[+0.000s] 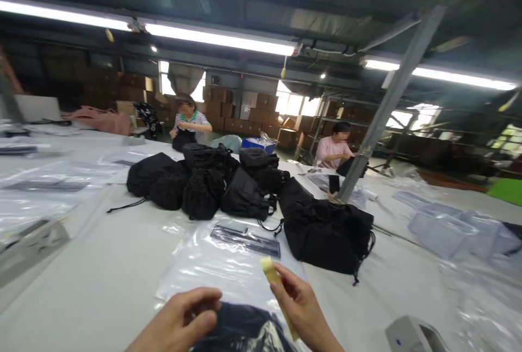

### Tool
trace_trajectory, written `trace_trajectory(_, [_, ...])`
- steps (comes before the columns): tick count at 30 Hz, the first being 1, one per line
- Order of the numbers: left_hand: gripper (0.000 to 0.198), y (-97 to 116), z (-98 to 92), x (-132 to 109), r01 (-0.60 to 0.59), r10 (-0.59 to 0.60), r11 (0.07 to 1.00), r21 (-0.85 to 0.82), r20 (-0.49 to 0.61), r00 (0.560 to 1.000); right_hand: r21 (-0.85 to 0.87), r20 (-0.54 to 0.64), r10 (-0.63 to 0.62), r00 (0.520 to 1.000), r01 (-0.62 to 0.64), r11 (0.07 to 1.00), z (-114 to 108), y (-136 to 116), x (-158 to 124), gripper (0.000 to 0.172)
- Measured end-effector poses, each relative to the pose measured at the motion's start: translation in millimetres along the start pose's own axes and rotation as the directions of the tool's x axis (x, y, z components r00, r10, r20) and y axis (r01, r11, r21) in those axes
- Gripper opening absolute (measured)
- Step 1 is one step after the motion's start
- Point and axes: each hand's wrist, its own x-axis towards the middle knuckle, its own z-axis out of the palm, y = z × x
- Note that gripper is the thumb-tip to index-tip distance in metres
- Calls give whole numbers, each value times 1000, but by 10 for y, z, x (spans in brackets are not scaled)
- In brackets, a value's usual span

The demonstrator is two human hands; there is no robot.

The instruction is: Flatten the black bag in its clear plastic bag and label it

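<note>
Strip (pixel 267 269), yellow and narrow, is grasped in the right hand (pixel 302 304), over the right side of the sheets (pixel 220 270). It is pinched between thumb and fingers near its upper end, so the tip is left sticking out; the lower end is seen below the palm, probably so that the length is kept straight. Nothing is seen grasped in the left hand (pixel 181 316): fingers loosely curled, thumb apart. It is held at the near left of the sheets, beside the bundle (pixel 240 325), likely so that the bundle is kept within reach. The bundle, dark and glossy, is laid at the near end of the sheets; how it is wrapped cannot be told. The sheets, clear, are laid flat on the table (pixel 110 257), presumably as a smooth base; a dark panel (pixel 244 241) is shown at their far end. Pouches (pixel 204 191), black, are heaped beyond the sheets and along their far right, apparently to be kept out of the hands' way. Cords (pixel 130 204) are left loose. A grey device (pixel 411 335), partly cut off, is set near right of the sheets, seemingly for easy reach. Two people (pixel 199 119) are seen well beyond the sheets.
</note>
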Motion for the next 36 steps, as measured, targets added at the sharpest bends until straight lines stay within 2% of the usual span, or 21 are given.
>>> trace_trajectory(3, [53, 148, 241, 293, -15, 14, 976, -217, -7, 1000, 112, 77, -73, 994, 64, 992, 253, -439, -180, 47])
trace_trajectory(7, [50, 264, 421, 380, -119, 79, 886, -448, -106, 991, 134, 75, -155, 985, 144, 980, 386, -688, -293, 41])
trace_trajectory(9, [48, 256, 437, 339, -151, 88, 851, -503, -147, 985, 117, 109, -175, 978, 163, 980, 410, -711, -320, 39])
trace_trajectory(14, [43, 175, 421, 248, -152, 73, 814, -561, -160, 984, 91, 219, -161, 962, 144, 985, 471, -648, -392, 50])
trace_trajectory(21, [45, 210, 442, 211, -113, 39, 814, -570, -142, 989, 112, 190, -151, 970, 132, 985, 528, -574, -476, 54])
trace_trajectory(24, [44, 240, 429, 207, -96, 24, 827, -554, -135, 991, 107, 103, -205, 973, 194, 975, 472, -641, -514, 48])
trace_trajectory(27, [38, 279, 363, 198, -48, 14, 897, -440, -81, 997, 36, -94, -262, 960, 266, 963, 289, -837, -490, 35])
trace_trajectory(29, [30, 327, 289, 180, -33, 35, 965, -259, 1, 999, -55, -149, -312, 938, 307, 950, 122, -1029, -426, 27])
trace_trajectory(30, [25, 362, 247, 167, -53, 62, 987, -151, 53, 997, -93, -121, -336, 934, 326, 941, 41, -1131, -385, 25])
trace_trajectory(32, [18, 453, 163, 138, -136, 128, 990, 40, 152, 980, -128, 14, -337, 941, 336, 933, -84, -1318, -304, 24])
trace_trajectory(34, [14, 559, 92, 112, -198, 149, 962, 188, 249, 957, -113, 186, -274, 943, 298, 948, -141, -1453, -245, 23])
trace_trajectory(36, [11, 655, 40, 98, -222, 126, 929, 296, 312, 942, -85, 339, -190, 921, 232, 969, -137, -1520, -223, 20])
